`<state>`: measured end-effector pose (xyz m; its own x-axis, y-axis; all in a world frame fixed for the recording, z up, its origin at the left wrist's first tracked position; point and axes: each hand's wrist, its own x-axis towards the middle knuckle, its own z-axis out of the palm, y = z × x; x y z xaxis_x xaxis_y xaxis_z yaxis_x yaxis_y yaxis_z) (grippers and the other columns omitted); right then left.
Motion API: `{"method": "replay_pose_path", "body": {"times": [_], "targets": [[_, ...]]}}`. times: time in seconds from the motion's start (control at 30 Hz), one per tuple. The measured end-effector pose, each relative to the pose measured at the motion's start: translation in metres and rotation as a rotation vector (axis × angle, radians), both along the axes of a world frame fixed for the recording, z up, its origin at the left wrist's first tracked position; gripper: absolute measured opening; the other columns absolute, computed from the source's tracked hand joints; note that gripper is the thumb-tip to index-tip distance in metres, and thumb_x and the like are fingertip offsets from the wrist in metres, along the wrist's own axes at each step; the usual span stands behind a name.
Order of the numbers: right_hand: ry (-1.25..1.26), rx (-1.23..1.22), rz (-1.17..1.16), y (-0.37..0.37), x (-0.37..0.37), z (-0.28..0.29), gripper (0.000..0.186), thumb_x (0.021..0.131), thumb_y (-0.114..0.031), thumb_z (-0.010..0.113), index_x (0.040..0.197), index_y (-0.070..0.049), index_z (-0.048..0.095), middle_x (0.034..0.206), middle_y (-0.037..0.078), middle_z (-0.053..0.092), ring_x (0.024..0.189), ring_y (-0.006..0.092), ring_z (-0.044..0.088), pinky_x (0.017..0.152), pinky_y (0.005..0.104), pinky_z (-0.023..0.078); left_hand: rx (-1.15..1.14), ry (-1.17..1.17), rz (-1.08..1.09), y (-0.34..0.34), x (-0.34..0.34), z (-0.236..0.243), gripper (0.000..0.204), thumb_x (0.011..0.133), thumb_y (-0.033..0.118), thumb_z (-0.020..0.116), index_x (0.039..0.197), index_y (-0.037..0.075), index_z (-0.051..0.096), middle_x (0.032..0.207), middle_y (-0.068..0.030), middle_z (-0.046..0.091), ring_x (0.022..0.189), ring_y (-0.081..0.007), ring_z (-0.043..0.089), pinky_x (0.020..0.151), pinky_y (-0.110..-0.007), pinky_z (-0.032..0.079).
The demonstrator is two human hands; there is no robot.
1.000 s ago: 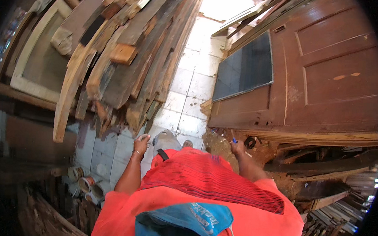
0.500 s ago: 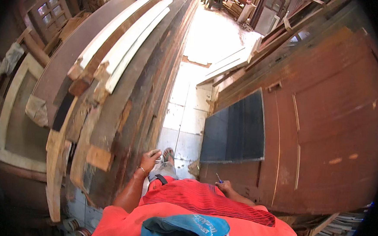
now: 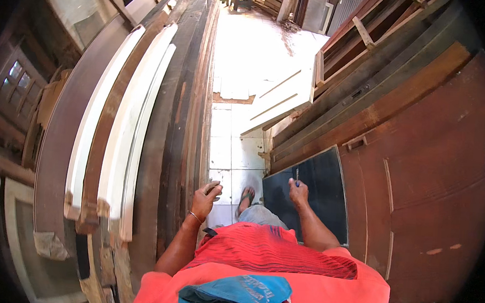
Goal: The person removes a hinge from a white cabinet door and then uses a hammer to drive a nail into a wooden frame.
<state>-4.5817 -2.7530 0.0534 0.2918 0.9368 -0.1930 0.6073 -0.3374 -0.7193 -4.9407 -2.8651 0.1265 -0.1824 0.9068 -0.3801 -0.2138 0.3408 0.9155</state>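
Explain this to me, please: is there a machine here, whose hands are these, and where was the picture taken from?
There is no robot here, just a person with two bare hands. A wide fisheye camera worn on the head looks down, so straight edges bend near the rim and you see the person's red shirt below.

The right hand holds a small, thin tool with some blue on it; its exact kind is hard to tell. The left hand seems to hold nothing, near a stack of long boards. On the right is a brown wooden panel with a dark pane. Between them runs a pale tiled floor.
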Motion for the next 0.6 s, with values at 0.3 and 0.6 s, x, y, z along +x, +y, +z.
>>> {"method": "replay_pose_path", "body": {"times": [0.3, 0.6], "targets": [[-0.036, 0.267, 0.017, 0.295, -0.007, 0.036, 0.033, 0.085, -0.035, 0.071, 0.092, -0.003, 0.074, 0.074, 0.013, 0.069, 0.071, 0.0227, 0.066, 0.07, 0.0368, 0.051, -0.115, -0.053, 0.132, 0.199, -0.041, -0.032, 0.036, 0.093, 0.025, 0.07, 0.12, 0.001, 0.065, 0.103, -0.0052, 0.07, 0.091, -0.0139, 0.066, 0.075, -0.027, 0.053], [-0.383, -0.158, -0.331, 0.507, 0.031, 0.015, 0.062, 0.075, -0.05, 0.075, 0.101, 0.005, 0.071, 0.109, 0.027, 0.069, 0.108, 0.0417, 0.065, 0.091, 0.0447, 0.05, -0.073, -0.076, 0.156, 0.389, -0.078, -0.001, 0.037, 0.097, 0.03, 0.065, 0.122, 0.003, 0.062, 0.107, -0.0066, 0.071, 0.097, -0.016, 0.067, 0.083, -0.029, 0.052]]}}
